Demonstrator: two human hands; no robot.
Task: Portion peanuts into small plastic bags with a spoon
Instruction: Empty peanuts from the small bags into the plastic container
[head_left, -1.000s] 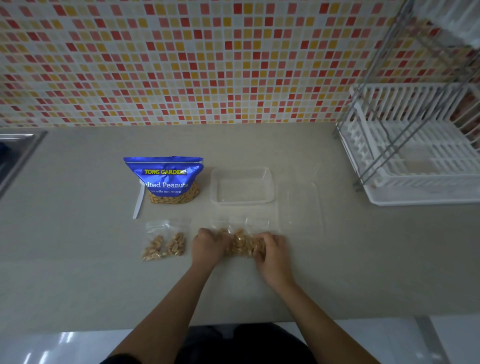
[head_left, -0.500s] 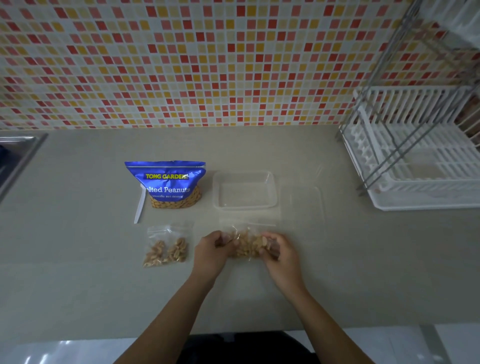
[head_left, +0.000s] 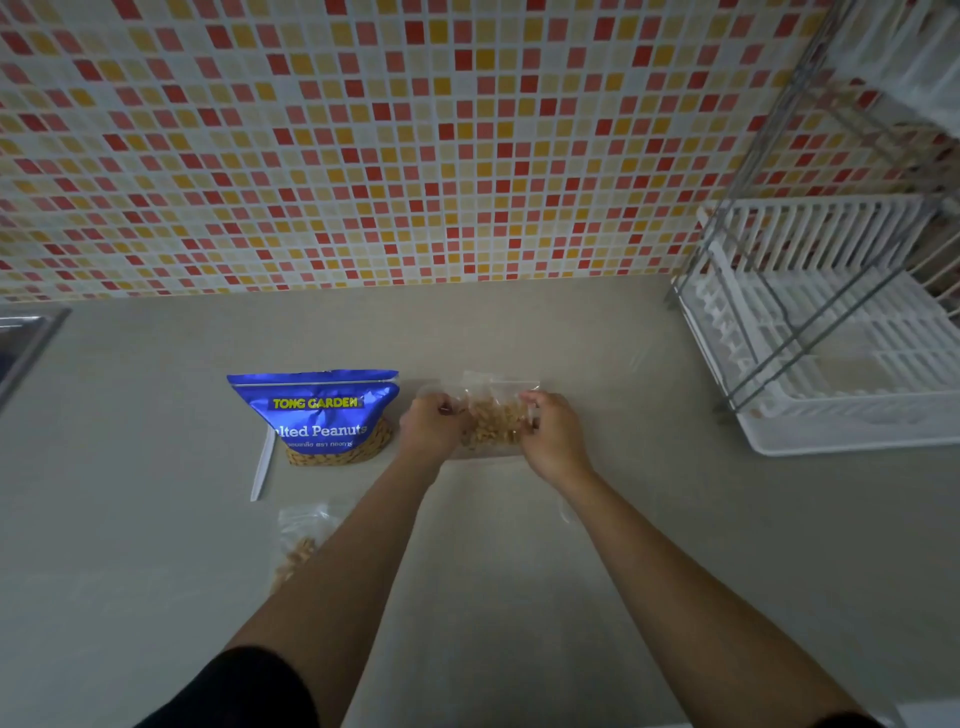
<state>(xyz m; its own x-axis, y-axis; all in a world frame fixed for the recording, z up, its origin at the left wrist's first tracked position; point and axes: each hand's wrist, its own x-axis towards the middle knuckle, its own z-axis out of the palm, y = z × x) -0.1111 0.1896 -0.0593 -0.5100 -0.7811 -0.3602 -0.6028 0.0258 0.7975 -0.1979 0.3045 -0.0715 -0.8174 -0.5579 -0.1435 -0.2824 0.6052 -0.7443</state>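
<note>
Spanning the gap between both hands, a peanut-filled small bag (head_left: 493, 418) is pinched at its sides by the curled left hand (head_left: 431, 428) and right hand (head_left: 551, 439), mid-countertop (head_left: 519, 582), just right of the blue peanut pouch (head_left: 317, 415).

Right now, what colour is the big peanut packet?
The peanut packet is shiny blue with yellow and white lettering; the head view shows it best.

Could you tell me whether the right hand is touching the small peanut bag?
Touching: head view shows the right hand pinching the small peanut bag at its right edge.
</note>
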